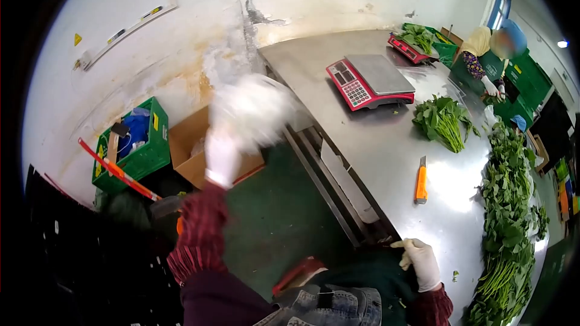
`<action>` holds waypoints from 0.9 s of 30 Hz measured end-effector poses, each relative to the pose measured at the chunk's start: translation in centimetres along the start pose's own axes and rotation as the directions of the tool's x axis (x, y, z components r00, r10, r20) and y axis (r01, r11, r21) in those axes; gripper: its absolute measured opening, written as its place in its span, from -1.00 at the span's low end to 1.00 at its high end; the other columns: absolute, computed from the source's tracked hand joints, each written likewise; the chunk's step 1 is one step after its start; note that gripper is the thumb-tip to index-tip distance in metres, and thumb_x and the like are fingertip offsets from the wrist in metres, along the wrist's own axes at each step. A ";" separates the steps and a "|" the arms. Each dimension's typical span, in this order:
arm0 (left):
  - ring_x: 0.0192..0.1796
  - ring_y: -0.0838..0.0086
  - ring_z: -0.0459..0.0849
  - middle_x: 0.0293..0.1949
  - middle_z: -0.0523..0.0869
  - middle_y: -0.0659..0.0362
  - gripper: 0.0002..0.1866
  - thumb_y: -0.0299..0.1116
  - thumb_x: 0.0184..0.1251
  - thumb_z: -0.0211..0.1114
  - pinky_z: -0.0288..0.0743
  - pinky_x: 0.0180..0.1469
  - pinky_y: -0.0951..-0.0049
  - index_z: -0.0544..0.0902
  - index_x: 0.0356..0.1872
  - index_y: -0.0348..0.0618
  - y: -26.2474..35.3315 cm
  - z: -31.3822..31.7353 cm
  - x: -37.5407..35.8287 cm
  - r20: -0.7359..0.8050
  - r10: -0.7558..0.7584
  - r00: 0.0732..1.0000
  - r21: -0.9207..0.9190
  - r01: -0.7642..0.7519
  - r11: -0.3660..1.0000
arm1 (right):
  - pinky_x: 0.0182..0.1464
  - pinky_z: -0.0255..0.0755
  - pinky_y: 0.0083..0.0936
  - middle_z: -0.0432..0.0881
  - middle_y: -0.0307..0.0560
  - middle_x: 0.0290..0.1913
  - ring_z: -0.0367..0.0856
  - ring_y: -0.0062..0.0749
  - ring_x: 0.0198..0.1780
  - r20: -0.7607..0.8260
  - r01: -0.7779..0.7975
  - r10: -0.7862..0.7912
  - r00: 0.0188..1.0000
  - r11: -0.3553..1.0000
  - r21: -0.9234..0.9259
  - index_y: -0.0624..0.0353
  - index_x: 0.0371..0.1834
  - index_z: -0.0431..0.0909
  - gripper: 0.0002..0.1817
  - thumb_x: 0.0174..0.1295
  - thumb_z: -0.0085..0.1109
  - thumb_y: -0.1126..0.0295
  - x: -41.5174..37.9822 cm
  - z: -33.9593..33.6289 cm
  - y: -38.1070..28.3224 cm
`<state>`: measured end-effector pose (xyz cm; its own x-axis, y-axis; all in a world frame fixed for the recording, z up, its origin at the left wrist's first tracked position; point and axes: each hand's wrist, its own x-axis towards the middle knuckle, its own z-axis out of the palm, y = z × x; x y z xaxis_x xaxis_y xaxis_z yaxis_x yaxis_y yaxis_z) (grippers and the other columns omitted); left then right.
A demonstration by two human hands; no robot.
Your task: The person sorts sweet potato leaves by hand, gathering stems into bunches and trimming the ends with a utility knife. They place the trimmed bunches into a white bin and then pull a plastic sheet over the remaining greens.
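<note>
And no words can be read anywhere in view! Upper left, a yellow triangular warning sign (77, 39) on the wall (136, 21), its symbol too small to tell; upper right of centre, the red scale (370, 82) shows rows of keys, their markings too tiny to make out

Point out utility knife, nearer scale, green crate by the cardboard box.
Utility knife (421, 188), head view: orange handle.
Nearer scale (379, 75), head view: metal weighing plate.
Green crate by the cardboard box (147, 162) (211, 167), head view: outer side wall.
</note>
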<state>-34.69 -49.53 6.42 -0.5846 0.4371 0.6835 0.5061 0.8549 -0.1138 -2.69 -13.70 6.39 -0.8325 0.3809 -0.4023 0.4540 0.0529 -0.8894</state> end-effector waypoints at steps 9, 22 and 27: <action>0.19 0.12 0.46 0.11 0.51 -0.05 -0.59 -0.50 0.20 0.16 0.32 0.24 0.29 0.52 0.12 -0.13 -15.3 18.0 3.1 0.345 -0.458 0.819 -0.086 0.514 0.854 | -0.41 0.50 -0.42 0.60 0.08 -0.60 0.63 -0.28 -0.59 -0.546 -0.343 0.104 0.831 0.869 -0.356 0.34 -0.41 0.57 -0.62 0.27 0.01 0.18 -4.4 -3.9 9.8; -0.06 0.15 0.60 -0.08 0.63 0.06 -0.76 -0.41 0.13 0.26 0.51 -0.08 0.21 0.65 -0.14 -0.09 41.1 1.4 -12.8 -0.407 0.874 0.266 -0.912 -0.067 -0.404 | -0.34 0.46 -0.09 0.60 0.21 -0.46 0.59 0.12 -0.40 -0.996 -0.775 0.087 0.026 0.631 0.034 0.17 -0.43 0.51 -0.75 0.21 0.04 0.21 -23.8 -9.4 32.4; 0.04 0.06 0.49 -0.03 0.55 0.00 -0.62 -0.26 0.12 0.28 0.44 -0.02 0.20 0.57 0.00 -0.04 52.8 -3.8 -19.5 -0.423 0.905 0.049 -0.896 -0.168 -0.410 | -0.35 0.44 -0.08 0.58 0.17 -0.47 0.58 0.10 -0.40 -0.926 -0.397 -0.295 0.236 0.840 -0.369 0.19 -0.42 0.49 -0.75 0.21 0.04 0.22 -11.6 -14.1 24.2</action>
<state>5.82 -14.00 -10.13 0.6977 0.6764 0.2358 0.4591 -0.6749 0.5778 22.43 -3.80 -7.46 -0.0365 0.9290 0.3682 0.8291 0.2338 -0.5078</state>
